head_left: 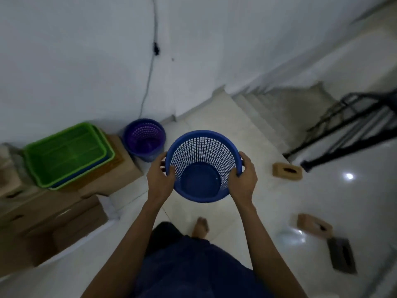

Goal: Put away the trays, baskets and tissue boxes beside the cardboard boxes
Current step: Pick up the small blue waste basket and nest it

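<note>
I hold a round blue mesh basket [203, 166] in front of me, above the floor. My left hand [160, 176] grips its left rim and my right hand [243, 179] grips its right rim. A purple mesh basket [144, 139] stands on the floor by the wall, just beyond and left of the blue one. Stacked trays, green [66, 153] on top, lie on a cardboard box [126, 168] at the left. Two brown tissue boxes [287, 171] [314, 225] and a dark one [341, 255] lie on the floor at the right.
More cardboard boxes [53, 218] are piled at the lower left against the white wall. A black cable [150, 67] hangs down the wall. Stairs [279, 117] with a black railing [352, 130] descend at the right. My bare foot [200, 227] is on the glossy tiled floor.
</note>
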